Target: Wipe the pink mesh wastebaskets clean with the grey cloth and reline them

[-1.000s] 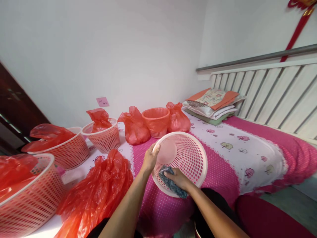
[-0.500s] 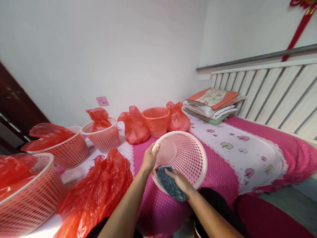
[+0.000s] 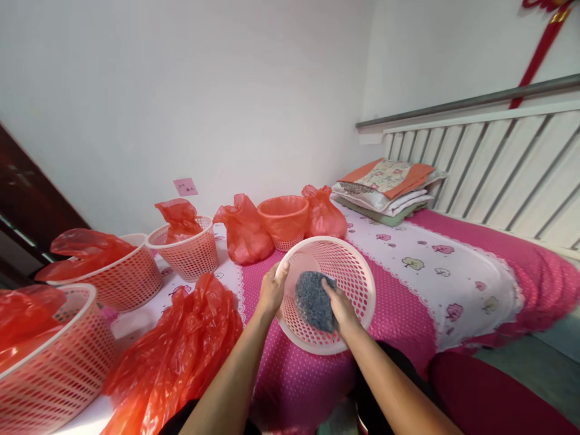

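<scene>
A pale pink plastic basket (image 3: 348, 266) with a perforated wall is tilted so its mouth faces me, over the edge of the pink dotted bedspread. My left hand (image 3: 272, 289) is closed on the basket's left rim, thumb on the inner side. In my right hand (image 3: 339, 308) is a dark grey fuzzy cloth (image 3: 315, 302), folded or pad-like, pinched at its right side. The cloth is in the basket's mouth, in front of its inner wall; whether it touches the wall I cannot tell.
Several pink baskets holding red plastic bags stand at left, one nearest (image 3: 58, 362). Crumpled red bags (image 3: 181, 350) lie beside my left forearm. Behind are a red-lined basket (image 3: 285, 220) and two bulging red bags (image 3: 247, 232). Folded bedding (image 3: 387, 190) sits back right; a dark red seat (image 3: 480, 399) is at lower right.
My right hand has moved the grey cloth up from the basket's lower left rim into the middle of its mouth. My left hand keeps its hold on the rim.
</scene>
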Demonstrator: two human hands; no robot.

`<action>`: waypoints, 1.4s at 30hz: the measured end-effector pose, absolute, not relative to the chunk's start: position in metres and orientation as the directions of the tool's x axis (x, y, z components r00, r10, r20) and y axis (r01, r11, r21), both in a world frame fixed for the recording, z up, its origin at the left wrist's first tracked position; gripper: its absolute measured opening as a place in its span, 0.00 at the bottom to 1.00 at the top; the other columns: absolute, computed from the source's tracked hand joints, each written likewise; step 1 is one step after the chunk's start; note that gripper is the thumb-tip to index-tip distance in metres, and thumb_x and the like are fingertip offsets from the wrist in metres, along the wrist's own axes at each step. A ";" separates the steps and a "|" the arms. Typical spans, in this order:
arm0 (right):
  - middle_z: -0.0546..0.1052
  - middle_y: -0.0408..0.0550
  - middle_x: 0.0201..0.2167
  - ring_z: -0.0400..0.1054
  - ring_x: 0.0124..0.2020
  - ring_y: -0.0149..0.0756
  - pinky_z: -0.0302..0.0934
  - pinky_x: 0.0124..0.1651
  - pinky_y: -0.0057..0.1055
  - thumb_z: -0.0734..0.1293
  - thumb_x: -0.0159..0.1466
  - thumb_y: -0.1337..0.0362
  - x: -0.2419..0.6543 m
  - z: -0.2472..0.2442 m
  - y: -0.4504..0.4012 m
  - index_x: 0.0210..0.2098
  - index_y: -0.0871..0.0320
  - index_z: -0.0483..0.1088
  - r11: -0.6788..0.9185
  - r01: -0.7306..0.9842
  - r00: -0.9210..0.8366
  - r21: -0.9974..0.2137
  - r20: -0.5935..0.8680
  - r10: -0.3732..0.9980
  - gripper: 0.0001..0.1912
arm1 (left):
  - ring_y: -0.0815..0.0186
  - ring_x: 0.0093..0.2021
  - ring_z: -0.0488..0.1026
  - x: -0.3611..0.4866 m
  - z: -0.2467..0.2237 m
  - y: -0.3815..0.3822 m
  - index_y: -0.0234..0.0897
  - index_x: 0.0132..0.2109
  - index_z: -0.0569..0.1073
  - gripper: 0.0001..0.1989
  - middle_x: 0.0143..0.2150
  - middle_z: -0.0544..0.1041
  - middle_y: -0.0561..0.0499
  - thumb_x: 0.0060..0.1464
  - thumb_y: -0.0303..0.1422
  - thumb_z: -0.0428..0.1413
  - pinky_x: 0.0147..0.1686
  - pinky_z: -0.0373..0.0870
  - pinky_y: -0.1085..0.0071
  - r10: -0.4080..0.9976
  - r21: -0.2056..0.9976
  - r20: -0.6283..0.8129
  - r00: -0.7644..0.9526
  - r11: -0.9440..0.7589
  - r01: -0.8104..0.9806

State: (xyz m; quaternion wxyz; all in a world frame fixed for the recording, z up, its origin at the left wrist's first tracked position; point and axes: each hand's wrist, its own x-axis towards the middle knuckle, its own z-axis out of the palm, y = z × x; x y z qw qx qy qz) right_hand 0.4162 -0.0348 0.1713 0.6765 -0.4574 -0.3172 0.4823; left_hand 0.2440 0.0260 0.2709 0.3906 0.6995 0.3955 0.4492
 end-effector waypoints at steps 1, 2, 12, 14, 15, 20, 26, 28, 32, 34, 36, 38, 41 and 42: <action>0.85 0.55 0.45 0.79 0.49 0.54 0.71 0.56 0.49 0.71 0.60 0.38 0.416 0.172 -0.028 0.49 0.57 0.79 0.148 -0.248 0.399 -0.957 0.038 0.916 0.31 | 0.50 0.53 0.81 0.244 0.271 0.026 0.36 0.54 0.81 0.29 0.52 0.86 0.42 0.65 0.55 0.51 0.56 0.73 0.57 0.902 0.900 0.325 0.284 -0.387 0.199; 0.85 0.56 0.46 0.79 0.50 0.55 0.69 0.58 0.50 0.72 0.59 0.38 0.414 0.172 -0.022 0.48 0.57 0.80 0.155 -0.165 0.417 -0.974 0.074 0.906 0.31 | 0.50 0.54 0.80 0.245 0.272 0.026 0.36 0.54 0.81 0.29 0.53 0.85 0.42 0.64 0.55 0.51 0.57 0.73 0.57 0.901 0.900 0.330 0.282 -0.391 0.194; 0.84 0.56 0.50 0.77 0.54 0.53 0.65 0.62 0.50 0.73 0.58 0.43 0.365 0.168 -0.023 0.46 0.56 0.81 0.111 -0.124 0.082 -0.986 0.102 0.991 0.26 | 0.49 0.55 0.80 0.244 0.274 0.025 0.34 0.54 0.81 0.31 0.53 0.85 0.41 0.62 0.56 0.53 0.57 0.73 0.57 0.911 0.920 0.313 0.269 -0.361 0.153; 0.85 0.55 0.48 0.77 0.53 0.53 0.66 0.61 0.49 0.72 0.60 0.43 0.368 0.173 -0.031 0.46 0.57 0.81 0.091 -0.113 0.064 -0.989 0.084 0.994 0.26 | 0.50 0.57 0.79 0.245 0.274 0.025 0.35 0.56 0.80 0.30 0.55 0.84 0.41 0.62 0.55 0.53 0.59 0.71 0.57 0.910 0.918 0.310 0.276 -0.362 0.163; 0.85 0.54 0.46 0.78 0.51 0.53 0.66 0.60 0.49 0.73 0.60 0.43 0.371 0.176 -0.036 0.46 0.57 0.81 0.085 -0.106 0.053 -0.991 0.080 0.995 0.26 | 0.49 0.58 0.78 0.246 0.273 0.026 0.35 0.56 0.80 0.30 0.55 0.84 0.41 0.63 0.55 0.53 0.59 0.71 0.56 0.910 0.915 0.310 0.276 -0.364 0.171; 0.85 0.52 0.37 0.79 0.39 0.50 0.69 0.51 0.46 0.74 0.60 0.41 0.375 0.198 -0.060 0.42 0.59 0.81 0.045 -0.214 -0.015 -0.976 0.050 0.999 0.26 | 0.48 0.58 0.78 0.250 0.275 0.025 0.31 0.58 0.79 0.33 0.56 0.83 0.37 0.63 0.54 0.52 0.61 0.70 0.54 0.908 0.899 0.319 0.272 -0.381 0.216; 0.85 0.51 0.41 0.79 0.49 0.51 0.66 0.60 0.47 0.79 0.55 0.44 0.365 0.215 -0.075 0.45 0.56 0.80 -0.031 -0.503 -0.021 -0.864 -0.024 0.999 0.27 | 0.48 0.57 0.79 0.250 0.275 0.024 0.33 0.58 0.79 0.31 0.55 0.84 0.39 0.63 0.54 0.51 0.60 0.71 0.54 0.905 0.893 0.326 0.275 -0.390 0.225; 0.86 0.52 0.41 0.79 0.52 0.52 0.66 0.61 0.48 0.79 0.56 0.45 0.366 0.216 -0.077 0.45 0.57 0.80 -0.086 -0.565 -0.052 -0.821 -0.068 0.996 0.26 | 0.48 0.57 0.78 0.249 0.274 0.025 0.34 0.58 0.79 0.31 0.55 0.84 0.40 0.63 0.54 0.51 0.60 0.70 0.54 0.906 0.894 0.326 0.272 -0.389 0.224; 0.85 0.55 0.40 0.79 0.53 0.53 0.70 0.59 0.50 0.76 0.59 0.44 0.383 0.218 -0.080 0.42 0.58 0.79 -0.255 -0.671 -0.247 -0.696 -0.114 0.962 0.24 | 0.50 0.58 0.78 0.246 0.270 0.030 0.35 0.57 0.79 0.30 0.56 0.84 0.41 0.64 0.53 0.51 0.61 0.70 0.56 0.907 0.908 0.323 0.270 -0.377 0.184; 0.85 0.56 0.39 0.79 0.53 0.54 0.70 0.58 0.50 0.74 0.60 0.43 0.400 0.223 -0.083 0.40 0.58 0.79 -0.270 -0.684 -0.266 -0.678 -0.112 0.957 0.24 | 0.50 0.57 0.79 0.243 0.267 0.035 0.35 0.56 0.80 0.30 0.55 0.84 0.41 0.63 0.54 0.51 0.61 0.70 0.56 0.916 0.921 0.303 0.264 -0.353 0.167; 0.85 0.55 0.38 0.79 0.51 0.54 0.71 0.56 0.49 0.74 0.60 0.41 0.421 0.234 -0.089 0.40 0.57 0.79 -0.177 -0.667 -0.123 -0.724 -0.127 0.984 0.24 | 0.51 0.56 0.79 0.240 0.264 0.041 0.35 0.55 0.80 0.29 0.55 0.84 0.41 0.61 0.53 0.54 0.60 0.71 0.57 0.920 0.936 0.280 0.275 -0.326 0.136; 0.85 0.53 0.37 0.79 0.50 0.54 0.72 0.53 0.46 0.73 0.60 0.40 0.444 0.245 -0.095 0.42 0.55 0.79 -0.011 -0.540 0.159 -0.841 -0.115 0.980 0.25 | 0.52 0.52 0.80 0.236 0.261 0.049 0.35 0.54 0.80 0.27 0.52 0.85 0.42 0.56 0.49 0.60 0.57 0.72 0.58 0.922 0.951 0.260 0.287 -0.297 0.091; 0.84 0.52 0.33 0.78 0.45 0.55 0.71 0.47 0.43 0.70 0.60 0.37 0.470 0.255 -0.101 0.41 0.56 0.78 0.102 -0.079 0.520 -0.992 0.046 0.853 0.28 | 0.55 0.45 0.81 0.228 0.261 0.059 0.33 0.52 0.81 0.25 0.47 0.86 0.44 0.48 0.39 0.63 0.53 0.75 0.58 0.930 0.966 0.227 0.289 -0.253 0.054; 0.83 0.53 0.32 0.78 0.43 0.55 0.71 0.45 0.43 0.68 0.61 0.37 0.475 0.255 -0.102 0.40 0.57 0.78 0.088 0.075 0.579 -0.993 0.116 0.807 0.29 | 0.55 0.44 0.81 0.226 0.263 0.061 0.33 0.52 0.81 0.25 0.47 0.86 0.44 0.47 0.37 0.62 0.52 0.75 0.58 0.931 0.969 0.218 0.293 -0.241 0.044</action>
